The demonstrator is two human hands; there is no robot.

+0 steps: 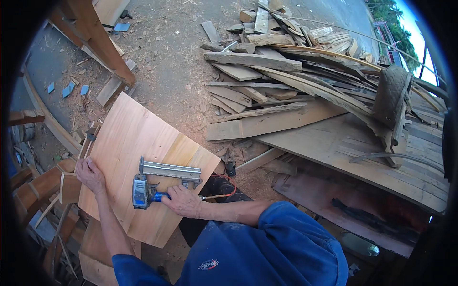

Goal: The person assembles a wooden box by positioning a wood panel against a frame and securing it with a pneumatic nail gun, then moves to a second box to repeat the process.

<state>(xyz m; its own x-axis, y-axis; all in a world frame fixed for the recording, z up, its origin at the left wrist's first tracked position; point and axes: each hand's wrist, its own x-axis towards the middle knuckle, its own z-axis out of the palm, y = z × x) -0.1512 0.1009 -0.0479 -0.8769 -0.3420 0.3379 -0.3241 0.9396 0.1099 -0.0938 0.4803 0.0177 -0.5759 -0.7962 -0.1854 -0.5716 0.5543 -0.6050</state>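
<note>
A pale reddish wooden panel, joined from several boards, lies in front of me. On top of it rests a pneumatic nail gun with a silver magazine and a blue grip. My right hand is wrapped round that grip, and an orange air hose runs from the handle's end. At the panel's left edge my left hand lies over the rim, with its fingers partly hidden. Just beyond that hand, a curved wooden strip runs along the panel's edge.
A big heap of scrap boards lies at the far right, beside a wide plank platform. Curved wooden pieces crowd the left. A brown wooden frame leg stands at the far left, near small blue sheets on the ground.
</note>
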